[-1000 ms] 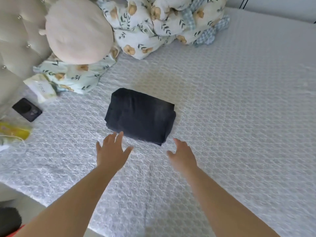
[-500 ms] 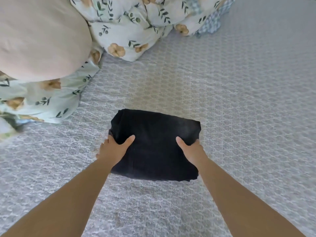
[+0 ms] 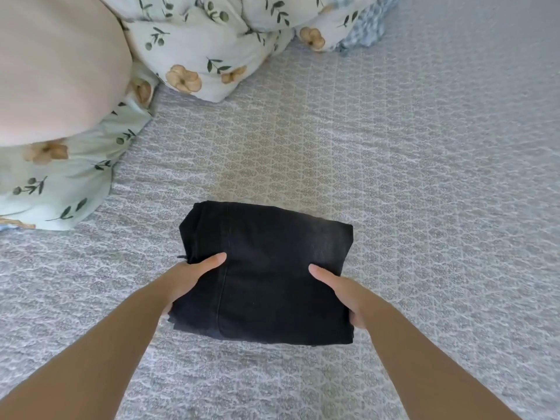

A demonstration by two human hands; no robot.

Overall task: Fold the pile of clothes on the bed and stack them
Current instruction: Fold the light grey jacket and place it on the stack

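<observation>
A folded black garment (image 3: 272, 268), thick and rectangular with a seam down its left third, is in the middle of the grey patterned bed cover (image 3: 424, 177). My left hand (image 3: 188, 277) grips its left edge, thumb on top and fingers hidden beneath. My right hand (image 3: 342, 291) grips the right edge the same way. Its near edge looks raised off the bed.
A round beige cushion (image 3: 57, 65) fills the upper left, resting on a pale floral pillow (image 3: 60, 183). A bunched floral duvet (image 3: 212, 40) with a blue checked lining (image 3: 366, 28) lies along the back. Bed cover stretches to the right and toward me.
My hands reached the folded black garment and took hold of its two sides. It has come closer to me and its near edge has lifted. The view moved in toward the bed.
</observation>
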